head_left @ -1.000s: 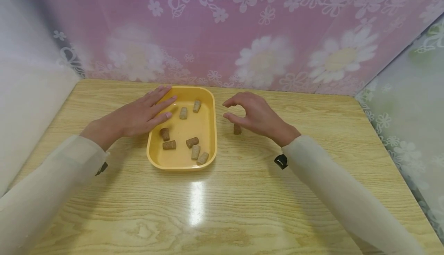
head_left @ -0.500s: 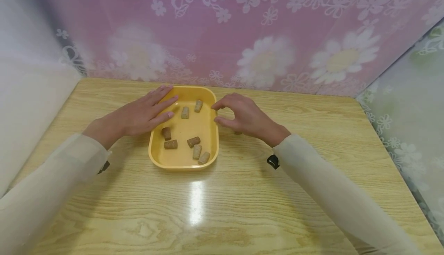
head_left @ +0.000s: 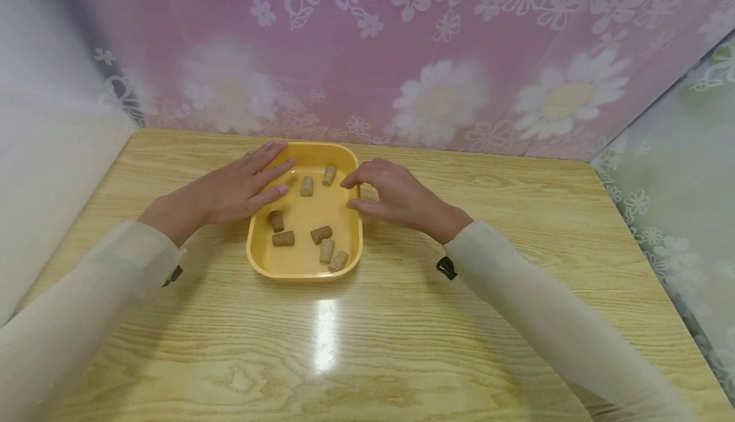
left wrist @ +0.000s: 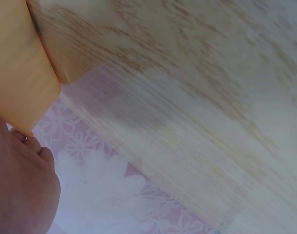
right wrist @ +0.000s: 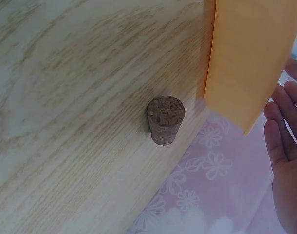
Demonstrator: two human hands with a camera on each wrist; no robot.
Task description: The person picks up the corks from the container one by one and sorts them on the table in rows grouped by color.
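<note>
A yellow tray (head_left: 304, 276) holds several corks, among them a pale cork (head_left: 307, 186) near the far end and a dark brown cork (head_left: 283, 239) at the left. My left hand (head_left: 232, 189) rests over the tray's left rim with its fingers spread. Over the right rim reaches my right hand (head_left: 399, 195), thumb and fingers curved but apart, nothing between them. In the right wrist view, a brown cork (right wrist: 164, 121) stands upright on the table beside the tray's outer wall; the right hand hides it in the head view.
The wood-grain table (head_left: 275, 352) carries the tray toward its far side. A pink flowered cloth (head_left: 367, 77) hangs behind the far edge. White cloth (head_left: 57, 128) borders the left side, and pale flowered cloth (head_left: 677, 186) the right.
My right hand has moved left, from beside the tray to over its right rim. The cork on the table has become hidden behind it. My left hand stays on the left rim.
</note>
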